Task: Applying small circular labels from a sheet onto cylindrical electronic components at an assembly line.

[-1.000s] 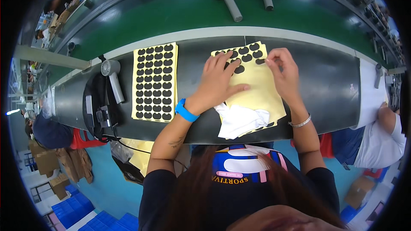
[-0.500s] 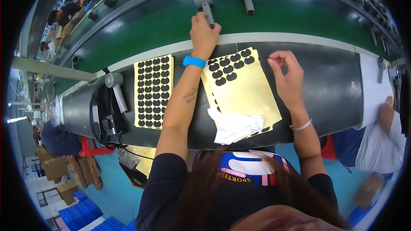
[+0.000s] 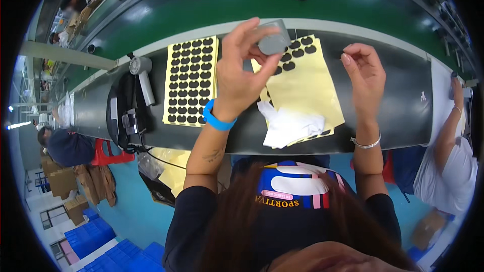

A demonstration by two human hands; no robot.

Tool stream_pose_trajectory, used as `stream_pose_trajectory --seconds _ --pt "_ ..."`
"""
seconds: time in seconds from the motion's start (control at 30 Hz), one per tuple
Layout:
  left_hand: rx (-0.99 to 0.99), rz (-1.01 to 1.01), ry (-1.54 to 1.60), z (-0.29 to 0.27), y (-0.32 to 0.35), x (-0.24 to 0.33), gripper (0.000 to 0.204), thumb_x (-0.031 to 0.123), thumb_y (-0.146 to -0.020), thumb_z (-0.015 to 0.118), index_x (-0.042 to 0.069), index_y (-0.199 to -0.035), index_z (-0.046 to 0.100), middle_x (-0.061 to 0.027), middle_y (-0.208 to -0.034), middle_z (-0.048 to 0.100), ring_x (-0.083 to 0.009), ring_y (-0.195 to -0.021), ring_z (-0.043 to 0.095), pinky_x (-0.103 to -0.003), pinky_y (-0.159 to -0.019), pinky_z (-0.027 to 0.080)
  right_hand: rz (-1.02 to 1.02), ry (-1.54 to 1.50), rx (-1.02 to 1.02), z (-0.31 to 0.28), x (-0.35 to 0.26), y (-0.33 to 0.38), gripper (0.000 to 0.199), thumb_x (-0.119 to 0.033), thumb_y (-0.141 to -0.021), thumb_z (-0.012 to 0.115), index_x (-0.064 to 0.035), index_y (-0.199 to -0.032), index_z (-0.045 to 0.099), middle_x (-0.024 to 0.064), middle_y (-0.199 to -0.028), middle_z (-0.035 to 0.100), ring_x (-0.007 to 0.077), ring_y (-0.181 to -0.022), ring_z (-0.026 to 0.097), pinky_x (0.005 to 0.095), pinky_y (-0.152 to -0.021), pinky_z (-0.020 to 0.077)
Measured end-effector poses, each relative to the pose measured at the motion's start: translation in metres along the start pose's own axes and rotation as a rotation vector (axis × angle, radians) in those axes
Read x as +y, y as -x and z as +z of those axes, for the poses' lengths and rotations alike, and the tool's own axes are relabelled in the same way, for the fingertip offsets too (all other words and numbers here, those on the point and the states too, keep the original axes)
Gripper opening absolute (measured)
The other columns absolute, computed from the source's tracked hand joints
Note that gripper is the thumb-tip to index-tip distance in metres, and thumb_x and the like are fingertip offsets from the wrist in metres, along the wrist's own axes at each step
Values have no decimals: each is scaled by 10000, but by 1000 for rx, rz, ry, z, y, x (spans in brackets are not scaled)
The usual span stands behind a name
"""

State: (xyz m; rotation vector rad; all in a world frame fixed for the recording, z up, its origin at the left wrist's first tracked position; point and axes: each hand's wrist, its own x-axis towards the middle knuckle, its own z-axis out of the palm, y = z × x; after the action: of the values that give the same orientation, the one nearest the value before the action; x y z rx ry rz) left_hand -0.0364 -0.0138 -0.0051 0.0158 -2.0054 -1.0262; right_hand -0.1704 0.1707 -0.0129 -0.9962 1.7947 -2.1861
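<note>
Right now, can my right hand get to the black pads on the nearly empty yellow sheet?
Probably yes: the right hand hovers empty above that yellow sheet, nothing lying between it and the black pads.

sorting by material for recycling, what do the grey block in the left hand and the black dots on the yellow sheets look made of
Grey block: probably matte plastic or metal, smooth and dull; unclear which. Black dots: thin flat matte pads, likely foam or rubber stickers. Yellow sheets: glossy backing paper, slightly curled.
</note>
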Motion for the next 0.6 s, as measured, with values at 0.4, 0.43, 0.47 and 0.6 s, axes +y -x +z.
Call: stream_pose_trajectory --seconds 0.4,0.43,0.47,0.6 --pt "-123 -23 58 5 39 18 462 -62 -736 730 3 -1141 516 -145 -1114 655 -143 -826 657 -227 -653 537 -14 -14 -111 31 -46 52 409 107 -801 626 -27 -1130 423 83 -868 587 172 -938 584 253 -821 440" --pt "-74 -58 118 8 39 21 394 -64 -725 728 11 -1084 581 -126 -1100 662 -136 -762 661 -224 -626 537 10 -37 -102 33 -47 53 394 102 -807 630 -21 -1118 423 86 -871 597 180 -953 603 272 -838 459" --pt "-25 -92 176 10 39 24 333 -66 -715 725 19 -1027 646 -107 -1085 670 -130 -698 665 -220 -599 538 34 -62 -92 35 -49 53 379 97 -813 635 -15 -1106 422 88 -875 607 188 -969 621 290 -855 477" --pt "-57 -101 212 10 40 27 357 -90 -706 713 7 -1040 634 -124 -1095 664 -137 -708 672 -223 -605 545 33 -92 -94 42 -45 55 375 99 -817 631 -16 -1103 417 91 -882 610 205 -999 627 286 -843 486"
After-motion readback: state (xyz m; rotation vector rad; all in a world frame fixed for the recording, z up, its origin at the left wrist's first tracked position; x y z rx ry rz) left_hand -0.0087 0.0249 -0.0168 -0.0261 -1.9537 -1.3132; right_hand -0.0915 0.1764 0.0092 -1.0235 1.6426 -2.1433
